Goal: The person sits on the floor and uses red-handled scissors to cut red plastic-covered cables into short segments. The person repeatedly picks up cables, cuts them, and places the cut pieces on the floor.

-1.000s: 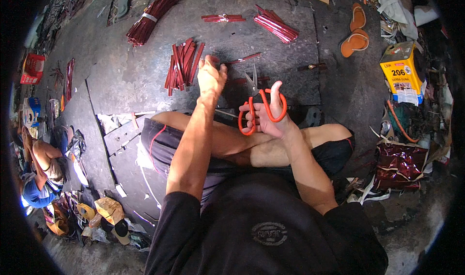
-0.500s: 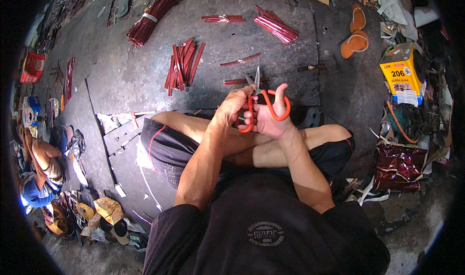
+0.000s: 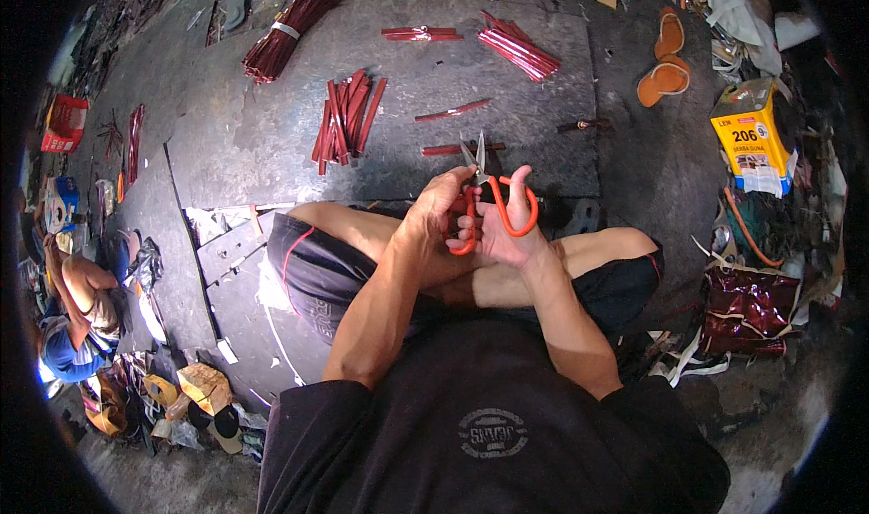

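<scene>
While the person sits cross-legged on the floor, the head view shows both hands meeting over the lap around a pair of orange-handled scissors. The right hand grips the scissors, with fingers through the large orange loop, and the short metal blades point up and away from the body, slightly parted. The left hand is curled against the scissors' other handle and the base of the blades, touching the right hand; whether it pinches anything else there cannot be told. Just beyond the blades, on the dark floor slab, lie two single red strips, apart from each other. Further left a loose pile of red strips fans out, and above it lies a tied bundle of dark red strips. Near the top sit a small flat bunch and another red bundle. To the right stand a yellow carton and orange sandals.
</scene>
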Demonstrator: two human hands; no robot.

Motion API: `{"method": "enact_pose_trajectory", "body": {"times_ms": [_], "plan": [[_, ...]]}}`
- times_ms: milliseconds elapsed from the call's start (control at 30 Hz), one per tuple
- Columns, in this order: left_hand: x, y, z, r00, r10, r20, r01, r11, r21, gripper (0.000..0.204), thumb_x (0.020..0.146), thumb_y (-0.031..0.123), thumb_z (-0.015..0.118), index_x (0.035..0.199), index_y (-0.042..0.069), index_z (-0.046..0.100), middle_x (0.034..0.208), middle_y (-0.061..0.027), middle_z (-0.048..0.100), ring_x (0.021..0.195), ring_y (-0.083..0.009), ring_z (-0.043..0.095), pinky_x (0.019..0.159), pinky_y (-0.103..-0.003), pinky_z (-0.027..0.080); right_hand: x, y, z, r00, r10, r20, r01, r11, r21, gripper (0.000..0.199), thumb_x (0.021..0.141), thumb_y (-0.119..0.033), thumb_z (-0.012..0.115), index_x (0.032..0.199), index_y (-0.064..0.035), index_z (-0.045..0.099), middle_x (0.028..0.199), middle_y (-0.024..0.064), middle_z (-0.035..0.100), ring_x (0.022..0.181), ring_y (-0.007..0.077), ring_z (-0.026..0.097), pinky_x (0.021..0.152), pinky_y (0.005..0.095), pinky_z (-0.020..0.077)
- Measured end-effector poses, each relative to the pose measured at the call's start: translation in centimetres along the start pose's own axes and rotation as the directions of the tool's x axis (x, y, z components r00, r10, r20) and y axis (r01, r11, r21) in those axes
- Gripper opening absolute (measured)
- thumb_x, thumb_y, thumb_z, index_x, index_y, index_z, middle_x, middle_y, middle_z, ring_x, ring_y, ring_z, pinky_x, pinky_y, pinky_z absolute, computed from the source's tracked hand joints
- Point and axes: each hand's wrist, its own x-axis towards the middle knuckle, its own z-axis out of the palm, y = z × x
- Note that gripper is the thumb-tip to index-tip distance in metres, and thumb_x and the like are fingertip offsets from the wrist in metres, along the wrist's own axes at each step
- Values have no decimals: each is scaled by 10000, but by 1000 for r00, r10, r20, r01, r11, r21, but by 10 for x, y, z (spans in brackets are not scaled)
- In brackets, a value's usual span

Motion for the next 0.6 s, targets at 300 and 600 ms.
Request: {"method": "enact_pose_trajectory", "body": {"times_ms": [300,600], "plan": [[-16,1,6,993,121,6,-121,992,-23,409,873,506,538,882,97,549,697,-70,556,427,-147,394,400,-332,338,2,-7,4,999,41,-25,-45,986,-163,1235,554,-1006,228,1174,25,506,834,78,567,752,236,614,878,491,514],[1,-4,-4,976,202,-87,-204,979,-16,429,871,498,535,908,71,547,696,-100,563,419,-150,388,366,-333,318,10,-5,9,999,37,11,-35,988,-152,1143,586,-993,220,1120,-21,500,846,76,553,762,233,607,837,496,528]]}}
